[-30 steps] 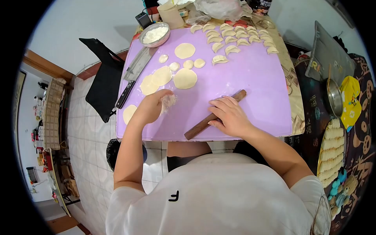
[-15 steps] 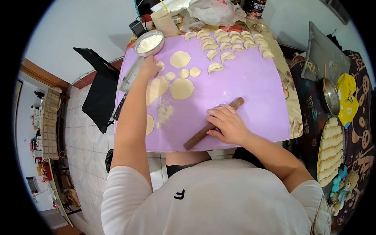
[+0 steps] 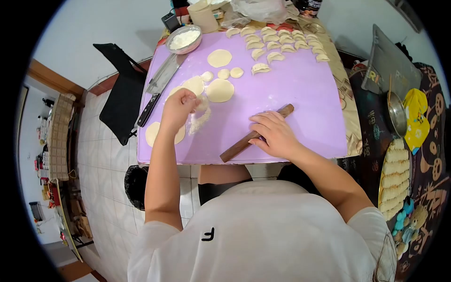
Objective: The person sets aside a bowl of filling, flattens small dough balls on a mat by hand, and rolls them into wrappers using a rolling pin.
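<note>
My left hand (image 3: 180, 109) pinches a small dough disc (image 3: 202, 103) above a patch of loose flour (image 3: 199, 122) on the purple mat (image 3: 300, 98). My right hand (image 3: 274, 133) lies over the middle of a dark wooden rolling pin (image 3: 235, 149), fingers curled on it. Beyond my left hand are three small dough discs, one of them here (image 3: 223, 74), and flat round wrappers (image 3: 220, 90). Another wrapper (image 3: 152, 134) lies at the mat's left edge, and one beside it is partly hidden by my left forearm.
A cleaver (image 3: 162, 77) lies along the left edge, below a bowl of flour (image 3: 184, 39). Several folded dumplings (image 3: 261, 68) fill the back right of the mat. To the right are a metal pan (image 3: 397, 115) and a tray of dumplings (image 3: 394, 178). A black chair (image 3: 123, 89) stands left.
My left hand reached to the small discs near the flour bowl, took one, and came back to the loose flour. My right hand has stayed on the rolling pin.
</note>
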`<state>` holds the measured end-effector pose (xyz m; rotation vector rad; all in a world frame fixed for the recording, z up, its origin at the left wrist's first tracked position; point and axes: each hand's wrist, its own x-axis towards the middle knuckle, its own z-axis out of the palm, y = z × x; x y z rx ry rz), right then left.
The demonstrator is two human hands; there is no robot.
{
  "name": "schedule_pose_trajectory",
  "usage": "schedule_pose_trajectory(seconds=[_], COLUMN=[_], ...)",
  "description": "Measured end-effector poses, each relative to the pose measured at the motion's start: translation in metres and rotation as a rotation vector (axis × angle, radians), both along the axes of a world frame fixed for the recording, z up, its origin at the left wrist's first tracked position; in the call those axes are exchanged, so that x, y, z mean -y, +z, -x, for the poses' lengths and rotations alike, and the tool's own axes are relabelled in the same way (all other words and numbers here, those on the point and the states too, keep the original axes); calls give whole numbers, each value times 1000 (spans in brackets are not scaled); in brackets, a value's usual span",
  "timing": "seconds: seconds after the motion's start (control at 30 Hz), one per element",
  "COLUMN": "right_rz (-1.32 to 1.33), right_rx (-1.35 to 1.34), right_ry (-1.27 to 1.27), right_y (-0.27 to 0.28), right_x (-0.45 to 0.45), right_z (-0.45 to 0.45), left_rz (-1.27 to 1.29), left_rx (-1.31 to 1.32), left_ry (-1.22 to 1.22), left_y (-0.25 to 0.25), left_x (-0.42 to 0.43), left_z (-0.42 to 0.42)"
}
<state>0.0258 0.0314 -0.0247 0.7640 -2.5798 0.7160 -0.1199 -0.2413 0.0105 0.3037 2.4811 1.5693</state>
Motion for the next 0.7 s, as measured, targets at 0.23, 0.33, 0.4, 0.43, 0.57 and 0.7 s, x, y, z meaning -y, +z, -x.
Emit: schedule_pose_trajectory(seconds=[0.23, 0.33, 0.4, 0.43, 0.57, 0.7], right_rz=[-66, -174, -245, -242, -228, -283], right_rx=[11, 40, 17, 18, 16, 176], right_ry=[-57, -149, -227, -250, -294, -225], right_y=[-7, -5, -5, -4, -7, 3], right_x=[4, 18, 33, 38, 48, 37], right_z=[4, 18, 47, 66, 113, 58], left_rz=[306, 160, 245, 280, 311, 334], left_rx=[-44, -29, -77, -110, -176, -55], left_ry=[-114, -131, -200, -191, -207, -281], left_y=[-15, -28, -19, -16, -17, -15], left_x=[-34, -38, -38, -39, -43, -39], left_z=[-52, -68, -73, -73, -55, -48])
